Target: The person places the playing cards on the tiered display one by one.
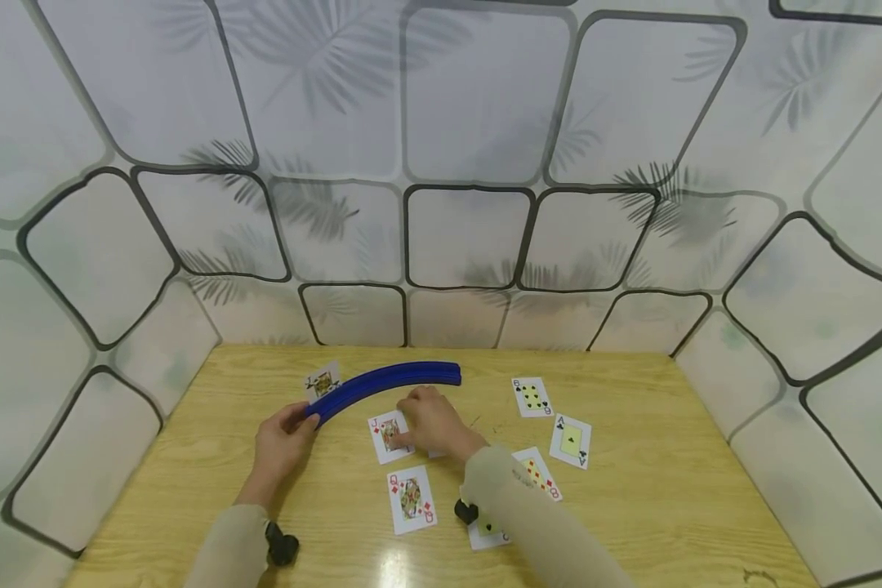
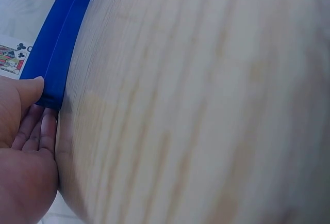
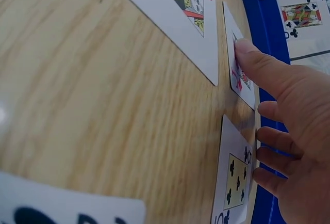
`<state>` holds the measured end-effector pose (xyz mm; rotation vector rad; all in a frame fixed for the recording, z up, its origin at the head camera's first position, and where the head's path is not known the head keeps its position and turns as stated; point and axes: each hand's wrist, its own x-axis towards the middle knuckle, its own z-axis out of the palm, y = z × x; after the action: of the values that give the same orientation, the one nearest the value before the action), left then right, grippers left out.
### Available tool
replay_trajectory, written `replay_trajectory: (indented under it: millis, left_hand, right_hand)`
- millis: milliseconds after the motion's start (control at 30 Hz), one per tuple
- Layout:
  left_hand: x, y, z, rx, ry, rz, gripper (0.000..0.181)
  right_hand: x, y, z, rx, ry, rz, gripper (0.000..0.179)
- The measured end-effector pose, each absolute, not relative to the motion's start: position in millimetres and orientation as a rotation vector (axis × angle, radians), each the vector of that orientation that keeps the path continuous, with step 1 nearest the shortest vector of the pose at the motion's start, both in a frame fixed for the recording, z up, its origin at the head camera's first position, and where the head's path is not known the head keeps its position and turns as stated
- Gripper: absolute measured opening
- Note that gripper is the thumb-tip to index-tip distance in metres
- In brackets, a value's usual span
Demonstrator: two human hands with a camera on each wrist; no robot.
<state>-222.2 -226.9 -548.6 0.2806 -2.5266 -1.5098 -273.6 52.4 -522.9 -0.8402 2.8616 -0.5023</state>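
Observation:
A curved blue card holder (image 1: 382,378) lies across the back of the table, with a jack of clubs (image 1: 322,380) upright at its left end. My left hand (image 1: 282,445) pinches that end, thumb on one side and fingers on the other. My right hand (image 1: 437,420) reaches over the table, its thumb (image 3: 247,47) touching a jack of diamonds (image 1: 382,445) that lies face up. The other fingers are spread close to the holder in the right wrist view. A five of clubs (image 3: 236,180) lies near those fingers, mostly covered by the hand in the head view.
A queen of diamonds (image 1: 412,500) lies nearer the front. To the right are a black-suited card (image 1: 532,398), an ace of clubs (image 1: 570,441) and a red diamond card (image 1: 536,472). Another card (image 1: 488,535) is partly under the right sleeve. Patterned walls (image 1: 470,237) enclose the table.

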Motion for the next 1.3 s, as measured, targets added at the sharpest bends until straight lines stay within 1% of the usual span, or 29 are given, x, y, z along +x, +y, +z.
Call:
replay_trajectory:
  millis: [400,700,1000,1300]
  left_hand:
    - [-220.6,-229.5,-550.9,0.288,-2.537,-1.509,0.036]
    - [-220.8,-230.5,-551.5,0.298,-2.542,-1.5,0.037]
    - [-221.9,-229.4,-551.9,0.282,-2.53,-1.492,0.036]
    - [-222.0,-228.3,-550.9,0.258,-2.52,-1.499,0.037]
  right_hand:
    - [-270.0,53.9,-528.9,-0.852,2.879,-0.493,0.072]
    - [-270.6,52.5,-528.3,-0.855,2.888,-0.511,0.07]
    - [-271.5,47.7,-527.5,-0.757,2.885,-0.598,0.074]
    - [-270.3,45.5,-525.0,-0.667,2.871,-0.737,0.071]
